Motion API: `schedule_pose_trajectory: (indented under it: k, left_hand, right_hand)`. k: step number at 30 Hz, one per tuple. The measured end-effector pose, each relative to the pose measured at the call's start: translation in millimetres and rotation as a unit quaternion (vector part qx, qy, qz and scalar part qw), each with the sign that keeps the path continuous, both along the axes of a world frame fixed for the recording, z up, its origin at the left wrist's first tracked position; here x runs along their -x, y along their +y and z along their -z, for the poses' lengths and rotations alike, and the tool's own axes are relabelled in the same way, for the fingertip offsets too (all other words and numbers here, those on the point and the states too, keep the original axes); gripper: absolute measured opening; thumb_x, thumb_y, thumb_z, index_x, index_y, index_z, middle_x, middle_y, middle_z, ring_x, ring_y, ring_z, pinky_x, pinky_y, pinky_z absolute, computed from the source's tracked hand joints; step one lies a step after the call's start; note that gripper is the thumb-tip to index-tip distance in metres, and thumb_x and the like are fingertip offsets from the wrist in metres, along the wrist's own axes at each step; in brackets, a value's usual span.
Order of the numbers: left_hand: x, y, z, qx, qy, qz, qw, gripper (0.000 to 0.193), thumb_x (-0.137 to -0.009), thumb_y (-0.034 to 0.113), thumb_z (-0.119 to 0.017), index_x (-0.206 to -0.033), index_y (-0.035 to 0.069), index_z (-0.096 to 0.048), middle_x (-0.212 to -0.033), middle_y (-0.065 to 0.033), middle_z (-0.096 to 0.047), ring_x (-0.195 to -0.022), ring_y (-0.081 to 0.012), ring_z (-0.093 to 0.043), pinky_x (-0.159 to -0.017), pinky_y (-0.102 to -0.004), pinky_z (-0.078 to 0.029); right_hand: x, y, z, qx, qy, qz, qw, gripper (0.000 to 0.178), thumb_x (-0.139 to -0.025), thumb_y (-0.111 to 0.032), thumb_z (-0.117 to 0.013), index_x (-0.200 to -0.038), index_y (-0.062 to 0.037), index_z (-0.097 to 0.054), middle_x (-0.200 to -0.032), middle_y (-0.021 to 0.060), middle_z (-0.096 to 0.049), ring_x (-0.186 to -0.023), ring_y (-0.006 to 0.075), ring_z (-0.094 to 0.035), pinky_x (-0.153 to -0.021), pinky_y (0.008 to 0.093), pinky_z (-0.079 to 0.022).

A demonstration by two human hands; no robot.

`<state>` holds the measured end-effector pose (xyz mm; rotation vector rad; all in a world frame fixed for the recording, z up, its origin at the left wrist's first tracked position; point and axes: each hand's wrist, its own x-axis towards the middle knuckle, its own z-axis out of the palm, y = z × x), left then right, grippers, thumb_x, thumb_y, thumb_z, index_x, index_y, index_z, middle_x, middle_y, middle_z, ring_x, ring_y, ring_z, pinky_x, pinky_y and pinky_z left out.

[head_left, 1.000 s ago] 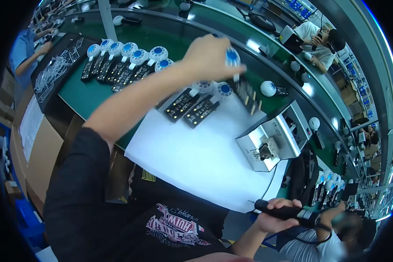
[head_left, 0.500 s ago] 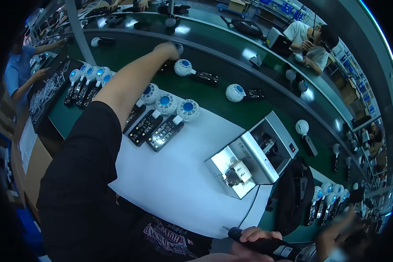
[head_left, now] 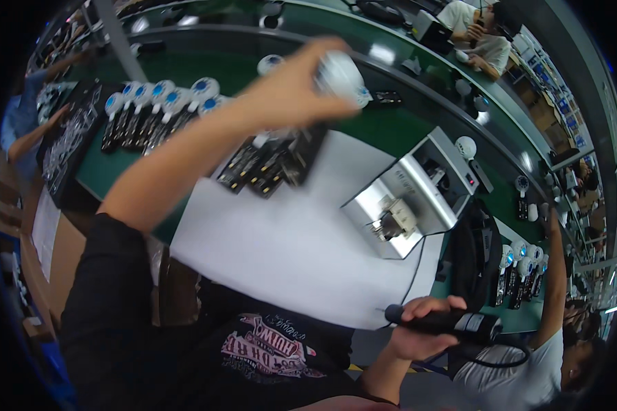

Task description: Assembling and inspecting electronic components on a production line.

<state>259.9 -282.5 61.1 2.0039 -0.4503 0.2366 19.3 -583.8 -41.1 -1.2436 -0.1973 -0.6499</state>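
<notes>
A: Nearest the camera, at about 5 o'clock: the right hand [head_left: 418, 329] is curled tight around a black handheld tool [head_left: 452, 322]. The tool lies roughly level, its far end pointing toward 3 o'clock, and a dark cable loops down from that end.

B: Grip state?

A: Fingers wrapped fully round the barrel, thumb on top. No gap seen.

B: Next out?

A: The white sheet [head_left: 301, 240] on the green bench [head_left: 384, 130], centre of view. At its 2 o'clock edge stands a silver box-shaped fixture [head_left: 411, 198] with an open front and a small pale part inside.

B: The left hand?

A: The left hand [head_left: 295, 89] is raised at about 12 o'clock, the forearm crossing the view from 8 o'clock. Its fingers are closed on a white round-headed device [head_left: 339, 75], whose dark flat body hangs blurred below the hand. Exact finger placement cannot be told because of motion blur.

B: Beneath it?

A: A few dark flat units [head_left: 260, 168] lie side by side on the sheet's 11 o'clock corner. Farther toward 10 o'clock a row of similar devices with white and blue heads [head_left: 158, 103] rests on the bench.

B: Far field?

A: At 3 to 4 o'clock, a second cluster of the white-headed devices [head_left: 521, 267] beside another person's raised forearm [head_left: 555, 274]. At 1 o'clock, a person in a pale shirt [head_left: 473, 27] sits well apart behind the curved bench.
</notes>
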Motion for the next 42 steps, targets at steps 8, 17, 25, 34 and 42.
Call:
schedule_pose_trajectory:
  k: [8, 17, 25, 34, 42]
  left_hand:
    - [78, -30, 70, -0.196, 0.021, 0.006, 0.98, 0.067, -0.074, 0.053, -0.08, -0.111, 0.0, -0.062, -0.11, -0.0222, -0.066, -0.095, -0.0363, -0.068, -0.082, -0.0421, -0.054]
    - [101, -24, 96, -0.311, 0.001, 0.046, 0.949, 0.064, -0.081, 0.054, -0.073, -0.111, -0.001, -0.059, -0.1, -0.0189, -0.065, -0.088, -0.0373, -0.067, -0.076, -0.0465, -0.054]
    - [89, -19, 109, -0.214, -0.033, 0.168, 0.962, 0.062, -0.082, 0.052, -0.073, -0.108, -0.001, -0.053, -0.095, -0.0193, -0.064, -0.083, -0.0402, -0.066, -0.072, -0.0482, -0.053]
    - [88, -21, 120, -0.204, -0.037, 0.164, 0.964, 0.055, -0.08, 0.046, -0.073, -0.103, -0.001, -0.056, -0.091, -0.02, -0.067, -0.082, -0.0399, -0.067, -0.072, -0.0478, -0.054]
    - [88, -21, 121, -0.203, -0.033, 0.166, 0.964, 0.052, -0.079, 0.045, -0.071, -0.098, -0.002, -0.059, -0.091, -0.021, -0.067, -0.083, -0.0397, -0.068, -0.072, -0.0476, -0.055]
  right_hand:
    - [-6, 14, -11, 0.054, 0.033, 0.006, 0.998, 0.077, -0.096, -0.069, -0.045, -0.135, -0.0024, -0.039, -0.078, 0.009, -0.058, -0.056, 0.0161, -0.053, -0.054, 0.0274, -0.045]
    - [-42, 34, -63, 0.054, -0.114, -0.134, 0.983, 0.075, -0.094, -0.071, -0.047, -0.133, -0.0057, -0.044, -0.083, 0.0125, -0.06, -0.066, 0.0223, -0.056, -0.065, 0.0356, -0.047]
    - [-104, 76, -75, 0.069, -0.147, -0.019, 0.987, 0.078, -0.092, -0.073, -0.05, -0.131, -0.0051, -0.047, -0.082, 0.0143, -0.06, -0.07, 0.0238, -0.057, -0.066, 0.0362, -0.048]
    - [-84, 91, -62, 0.044, -0.081, -0.129, 0.987, 0.084, -0.093, -0.075, -0.041, -0.135, -0.0027, -0.043, -0.083, 0.0142, -0.06, -0.062, 0.0234, -0.055, -0.062, 0.037, -0.047]
    - [-67, 107, -39, 0.051, -0.075, -0.131, 0.987, 0.085, -0.094, -0.075, -0.04, -0.138, -0.0022, -0.04, -0.082, 0.0144, -0.059, -0.059, 0.0227, -0.054, -0.059, 0.0357, -0.046]
